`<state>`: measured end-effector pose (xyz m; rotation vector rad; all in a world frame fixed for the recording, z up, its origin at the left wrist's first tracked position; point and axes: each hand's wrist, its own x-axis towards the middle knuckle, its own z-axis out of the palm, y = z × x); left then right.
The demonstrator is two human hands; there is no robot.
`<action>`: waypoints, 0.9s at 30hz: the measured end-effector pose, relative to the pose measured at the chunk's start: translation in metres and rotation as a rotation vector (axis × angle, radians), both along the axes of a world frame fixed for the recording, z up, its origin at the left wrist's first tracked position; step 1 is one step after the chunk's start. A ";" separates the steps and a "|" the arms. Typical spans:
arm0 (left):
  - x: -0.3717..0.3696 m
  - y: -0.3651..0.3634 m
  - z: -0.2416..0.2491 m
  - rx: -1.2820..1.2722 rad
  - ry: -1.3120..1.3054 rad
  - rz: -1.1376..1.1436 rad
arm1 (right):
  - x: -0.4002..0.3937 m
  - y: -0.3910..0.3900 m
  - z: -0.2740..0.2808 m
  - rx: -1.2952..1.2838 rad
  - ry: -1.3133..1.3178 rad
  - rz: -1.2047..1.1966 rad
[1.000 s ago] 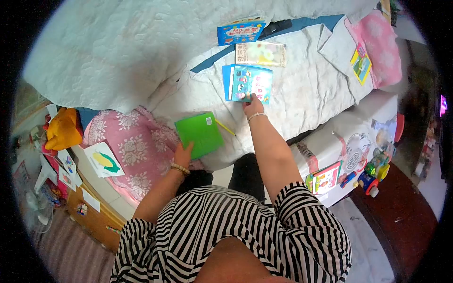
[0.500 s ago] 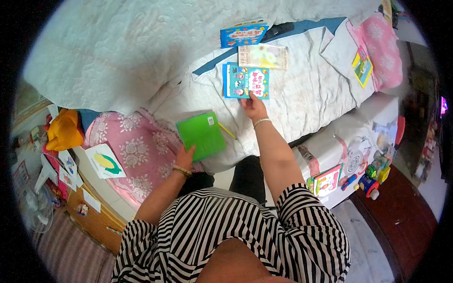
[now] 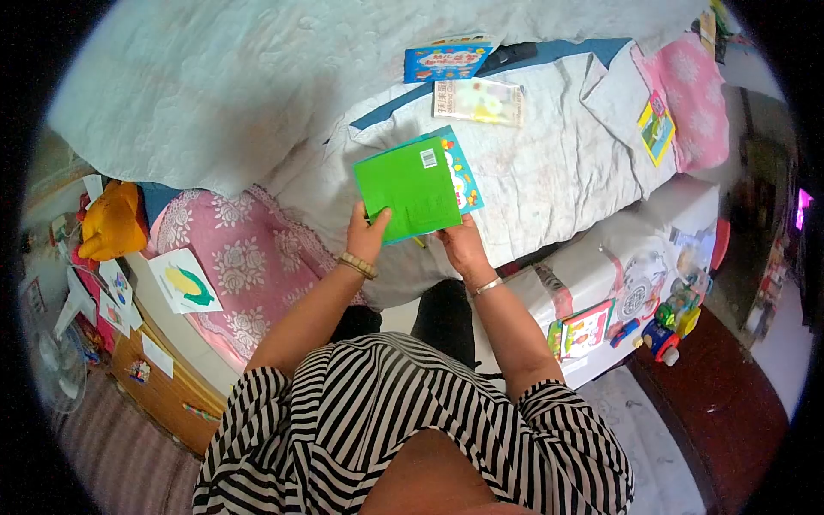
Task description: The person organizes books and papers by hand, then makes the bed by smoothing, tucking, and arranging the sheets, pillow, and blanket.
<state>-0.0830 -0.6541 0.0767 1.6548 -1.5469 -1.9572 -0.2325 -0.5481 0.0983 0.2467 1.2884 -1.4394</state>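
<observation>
My left hand (image 3: 367, 233) grips a green book (image 3: 407, 190) by its lower left corner, thumb on the cover. A white barcode label marks the book's upper right. Behind it, mostly covered, is a light blue children's book (image 3: 468, 184) with coloured pictures. My right hand (image 3: 463, 247) is closed on the lower edge of this blue book; the fingertips are partly hidden by the green one. Both books are held together above the bed. Under them the tip of a yellow pencil (image 3: 419, 242) shows.
On the bed's grey-white cover (image 3: 566, 129) lie a pale printed packet (image 3: 479, 102) and a blue book (image 3: 447, 62) standing partly open. A yellow picture book (image 3: 657, 133) leans by a pink pillow (image 3: 693, 103). To the right, toys (image 3: 661, 339) sit on a white box (image 3: 635, 266).
My right hand has lifted the light blue book off the bed and drawn it toward me. My left hand has brought the green book up and right, over the front of it.
</observation>
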 end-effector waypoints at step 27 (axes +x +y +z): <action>-0.012 -0.056 0.027 -0.199 0.214 0.112 | -0.037 -0.019 0.047 -0.044 0.758 0.269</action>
